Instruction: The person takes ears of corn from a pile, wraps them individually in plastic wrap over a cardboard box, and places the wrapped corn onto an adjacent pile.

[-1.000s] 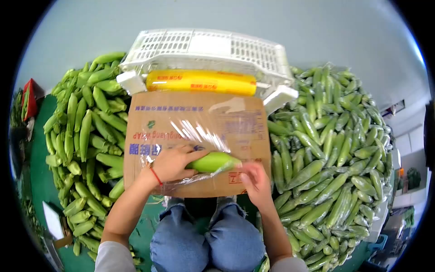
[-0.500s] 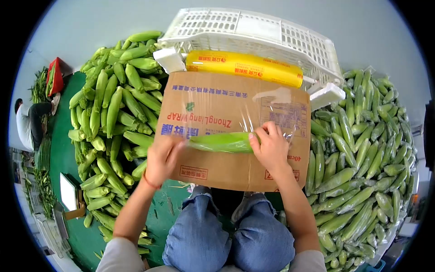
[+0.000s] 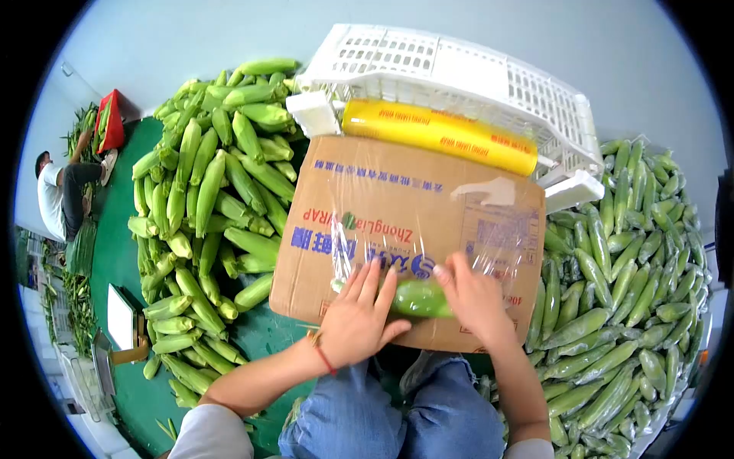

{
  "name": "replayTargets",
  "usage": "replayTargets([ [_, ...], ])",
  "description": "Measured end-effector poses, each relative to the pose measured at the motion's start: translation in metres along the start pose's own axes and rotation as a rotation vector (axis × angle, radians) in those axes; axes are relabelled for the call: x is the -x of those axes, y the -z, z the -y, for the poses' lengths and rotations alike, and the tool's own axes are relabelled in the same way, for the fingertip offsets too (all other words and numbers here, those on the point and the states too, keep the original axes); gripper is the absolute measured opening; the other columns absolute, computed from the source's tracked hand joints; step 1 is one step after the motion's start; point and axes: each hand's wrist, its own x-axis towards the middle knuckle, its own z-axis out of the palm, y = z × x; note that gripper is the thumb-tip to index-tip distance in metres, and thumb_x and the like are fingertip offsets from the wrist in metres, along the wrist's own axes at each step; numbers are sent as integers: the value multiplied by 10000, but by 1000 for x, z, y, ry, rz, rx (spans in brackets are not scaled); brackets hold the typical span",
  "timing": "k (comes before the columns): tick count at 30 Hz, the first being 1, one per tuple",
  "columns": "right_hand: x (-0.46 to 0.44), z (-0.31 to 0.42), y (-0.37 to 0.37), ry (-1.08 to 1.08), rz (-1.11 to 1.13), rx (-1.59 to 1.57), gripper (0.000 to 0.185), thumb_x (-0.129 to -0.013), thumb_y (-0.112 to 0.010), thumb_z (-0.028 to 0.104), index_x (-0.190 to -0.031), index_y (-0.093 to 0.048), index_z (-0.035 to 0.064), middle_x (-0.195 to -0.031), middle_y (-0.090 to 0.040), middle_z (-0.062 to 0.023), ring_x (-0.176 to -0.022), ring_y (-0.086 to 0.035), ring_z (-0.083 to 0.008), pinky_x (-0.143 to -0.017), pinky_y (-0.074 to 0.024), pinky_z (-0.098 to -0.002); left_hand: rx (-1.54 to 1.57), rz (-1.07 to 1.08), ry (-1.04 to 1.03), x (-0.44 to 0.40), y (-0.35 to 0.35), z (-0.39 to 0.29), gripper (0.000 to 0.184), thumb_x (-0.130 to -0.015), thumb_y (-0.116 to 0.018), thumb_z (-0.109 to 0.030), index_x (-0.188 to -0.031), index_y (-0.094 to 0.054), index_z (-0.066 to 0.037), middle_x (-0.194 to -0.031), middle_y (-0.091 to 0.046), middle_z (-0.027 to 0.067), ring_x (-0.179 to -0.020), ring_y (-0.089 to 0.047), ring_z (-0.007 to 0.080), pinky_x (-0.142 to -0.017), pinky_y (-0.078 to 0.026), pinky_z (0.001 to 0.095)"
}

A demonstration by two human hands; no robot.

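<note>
A green ear of corn in its husk lies across the front part of a cardboard box, on clear film stretched over the box top. My left hand is laid over the corn's left part, fingers stretched out and apart. At the corn's right end rests my right hand, its thumb and forefinger apart and pointing away from me; its other fingers are hard to make out. Beyond the box's printed top sits a yellow roll of cling film, held between white end blocks.
Unwrapped corn is heaped at left on the green surface. Film-wrapped ears pile up at right. A white plastic crate stands behind the roll. At far left are a scale, a red container and another person.
The corn has come nearer to me across the box. My left hand has moved from its left end to lie flat over it. My right hand has followed toward me.
</note>
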Motion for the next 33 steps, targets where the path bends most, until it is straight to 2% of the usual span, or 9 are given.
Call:
replayTargets([
  [1,-1,0,2,-38,41,-36,399,-938,-515,456,-1053,-525,74,-841,-652,-165,-666,-642,-388,-567,-511,-468,-13,-14,20,-3,-6,3,592,-922,-540,-371,-1363,-422,6,-1345,-459,300,-1217,-503,411,-1018,-400,492],
  [2,-4,-4,-4,180,-214,-39,443,-881,-596,466,-1079,-540,73,-1058,-640,-145,-935,-631,-326,-732,-514,-452,-32,-42,33,-21,-16,14,623,-923,-538,-381,-1394,-393,1,-1376,-432,296,-1263,-455,419,-1060,-351,500],
  [3,-9,-2,-4,311,-297,40,471,-848,-629,463,-1098,-542,74,-1088,-623,-126,-988,-600,-305,-778,-496,-450,-51,-68,43,-41,-24,26,656,-923,-536,-391,-1425,-364,-5,-1407,-404,293,-1310,-406,427,-1102,-302,508],
  [5,-21,5,-3,578,-461,199,543,-782,-696,458,-1135,-545,74,-1150,-589,-89,-1094,-539,-263,-869,-459,-447,-218,-280,63,-85,-38,51,578,-896,-584,-353,-1347,-464,-11,-1328,-506,239,-1228,-495,390,-1046,-383,472],
  [11,-56,-6,-14,571,-344,283,713,-576,-808,450,-1115,-577,45,-1016,-611,-66,-949,-571,-261,-790,-487,-372,44,70,78,-85,-7,32,400,-840,-667,-278,-1142,-604,-22,-1077,-639,154,-952,-620,322,-853,-507,399],
  [17,-10,2,-13,519,-38,173,605,-629,-788,417,-1090,-590,81,-1012,-597,-68,-911,-571,-226,-794,-490,-381,111,-64,-54,-21,-15,17,611,-840,-655,-312,-1295,-489,60,-1302,-537,235,-1238,-510,347,-1070,-382,438],
  [22,-45,-2,-8,689,-442,316,625,-700,-762,376,-1213,-569,75,-1123,-568,-80,-1069,-531,-258,-938,-419,-465,62,-33,-35,-129,-41,89,679,-859,-623,-258,-1386,-364,83,-1453,-366,263,-1375,-339,363,-1130,-300,412],
  [28,-113,2,1,578,-158,373,550,-656,-761,502,-965,-594,79,-928,-652,-92,-883,-644,-242,-770,-523,-411,-120,527,-130,-222,-46,108,799,-802,-674,-205,-1424,-277,101,-1516,-243,267,-1395,-306,355,-1134,-312,355],
  [33,-62,8,6,692,-62,299,543,-669,-722,570,-827,-587,69,-724,-645,-114,-655,-662,-280,-564,-536,-380,-145,576,-127,-213,-27,92,946,-730,-765,-307,-1420,-270,111,-1534,-212,248,-1388,-315,354,-1129,-321,363],
])
